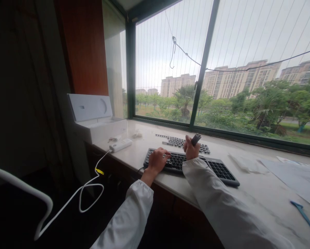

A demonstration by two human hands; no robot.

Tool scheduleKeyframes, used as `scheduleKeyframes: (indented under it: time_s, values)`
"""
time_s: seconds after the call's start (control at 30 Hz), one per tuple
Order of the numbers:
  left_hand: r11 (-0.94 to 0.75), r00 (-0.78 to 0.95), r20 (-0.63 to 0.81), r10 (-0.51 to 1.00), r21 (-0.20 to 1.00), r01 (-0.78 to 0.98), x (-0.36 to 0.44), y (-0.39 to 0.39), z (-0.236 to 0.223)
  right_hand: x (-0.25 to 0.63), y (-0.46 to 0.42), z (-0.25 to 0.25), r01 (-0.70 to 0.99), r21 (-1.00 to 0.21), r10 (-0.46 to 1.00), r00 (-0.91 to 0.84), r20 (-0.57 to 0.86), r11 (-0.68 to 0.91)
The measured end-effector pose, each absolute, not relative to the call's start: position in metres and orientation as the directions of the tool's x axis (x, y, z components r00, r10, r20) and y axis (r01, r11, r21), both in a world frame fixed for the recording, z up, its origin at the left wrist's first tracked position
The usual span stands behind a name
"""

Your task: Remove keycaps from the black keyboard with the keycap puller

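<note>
A black keyboard (177,162) lies on the marble-patterned counter, with many of its key sockets bare. My left hand (158,160) rests on its left part, fingers stretched over the keys and nothing visible in them. Over the middle of the keyboard, my right hand (191,149) is closed around a dark-handled tool (196,139); its working end is hidden, so its kind cannot be told. Loose keycaps (179,141) lie in rows on the counter just behind the keyboard, and my right hand partly covers them.
An open white box (100,128) stands at the left. Near it lie a white power strip (121,145) and its cable (78,190), which hangs off the edge. Papers (292,176) and a blue tool (304,218) lie to the right. A window (167,79) rises behind.
</note>
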State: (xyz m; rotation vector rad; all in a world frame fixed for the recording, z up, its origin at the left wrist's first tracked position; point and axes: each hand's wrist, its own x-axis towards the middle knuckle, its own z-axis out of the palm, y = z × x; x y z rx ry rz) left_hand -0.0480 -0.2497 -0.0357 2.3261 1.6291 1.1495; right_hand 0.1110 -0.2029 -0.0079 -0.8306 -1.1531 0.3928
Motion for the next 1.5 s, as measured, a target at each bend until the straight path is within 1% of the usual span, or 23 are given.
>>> scheduleKeyframes:
  time_s: [0.03, 0.07, 0.1, 0.17, 0.2, 0.23, 0.3, 0.37, 0.5, 0.63, 0.83, 1.0, 1.07, 1.1, 1.2, 1.27, 1.5]
  values:
    - [-0.421, 0.139, 0.529, 0.837, 0.462, 0.781, -0.048, -0.253, -0.033, 0.119, -0.206, -0.003, 0.266, -0.719, 0.648, 0.312, 0.695, 0.642]
    - [-0.416, 0.133, 0.53, 0.837, 0.46, 0.784, -0.048, -0.255, -0.031, 0.127, -0.211, 0.0, 0.406, -0.657, 0.642, 0.195, 0.741, 0.635]
    - [-0.418, 0.136, 0.534, 0.835, 0.452, 0.788, -0.048, -0.258, -0.029, 0.134, -0.216, 0.003, 0.527, -0.567, 0.641, 0.054, 0.766, 0.633]
    - [-0.427, 0.155, 0.539, 0.828, 0.426, 0.798, -0.046, -0.263, -0.024, 0.146, -0.226, 0.003, 0.685, -0.37, 0.656, -0.209, 0.726, 0.628]
    - [-0.428, 0.165, 0.537, 0.827, 0.414, 0.803, -0.044, -0.265, -0.022, 0.151, -0.23, 0.001, 0.732, -0.292, 0.67, -0.292, 0.682, 0.616]
    - [-0.427, 0.173, 0.53, 0.83, 0.403, 0.81, -0.042, -0.267, -0.02, 0.154, -0.233, -0.002, 0.766, -0.24, 0.69, -0.337, 0.64, 0.597]
    - [-0.414, 0.184, 0.506, 0.843, 0.39, 0.823, -0.035, -0.27, -0.018, 0.159, -0.238, -0.01, 0.806, -0.199, 0.729, -0.361, 0.581, 0.558]
    - [-0.404, 0.191, 0.486, 0.853, 0.383, 0.831, -0.027, -0.272, -0.018, 0.162, -0.24, -0.017, 0.811, -0.197, 0.748, -0.376, 0.547, 0.552]
    - [-0.414, 0.194, 0.505, 0.841, 0.37, 0.832, -0.016, -0.273, -0.019, 0.162, -0.241, -0.019, 0.8, -0.191, 0.744, -0.402, 0.533, 0.569]
    - [-0.46, 0.218, 0.54, 0.813, 0.368, 0.808, -0.011, -0.272, -0.017, 0.165, -0.238, -0.017, 0.766, -0.272, 0.739, -0.359, 0.57, 0.582]
    - [-0.487, 0.225, 0.561, 0.797, 0.376, 0.788, -0.006, -0.268, -0.009, 0.17, -0.229, -0.024, 0.638, -0.421, 0.713, -0.303, 0.632, 0.644]
    - [-0.554, 0.295, 0.59, 0.751, 0.322, 0.767, -0.008, -0.26, -0.007, 0.173, -0.228, -0.024, 0.643, -0.415, 0.704, -0.286, 0.65, 0.644]
    - [-0.533, 0.287, 0.586, 0.758, 0.303, 0.79, -0.013, -0.249, -0.005, 0.174, -0.231, -0.022, 0.7, -0.381, 0.721, -0.277, 0.635, 0.604]
    - [-0.512, 0.275, 0.582, 0.765, 0.293, 0.807, -0.017, -0.24, -0.003, 0.174, -0.233, -0.022, 0.753, -0.34, 0.738, -0.274, 0.616, 0.563]
    - [-0.428, 0.236, 0.545, 0.804, 0.255, 0.867, -0.031, -0.204, 0.006, 0.168, -0.24, -0.022, 0.89, -0.142, 0.792, -0.301, 0.531, 0.433]
    - [-0.393, 0.237, 0.516, 0.823, 0.217, 0.893, -0.039, -0.174, 0.012, 0.161, -0.246, -0.022, 0.907, -0.045, 0.803, -0.347, 0.485, 0.419]
    - [-0.36, 0.303, 0.361, 0.882, 0.099, 0.928, -0.041, -0.076, 0.022, 0.14, -0.258, -0.021, 0.894, 0.046, 0.806, -0.423, 0.414, 0.446]
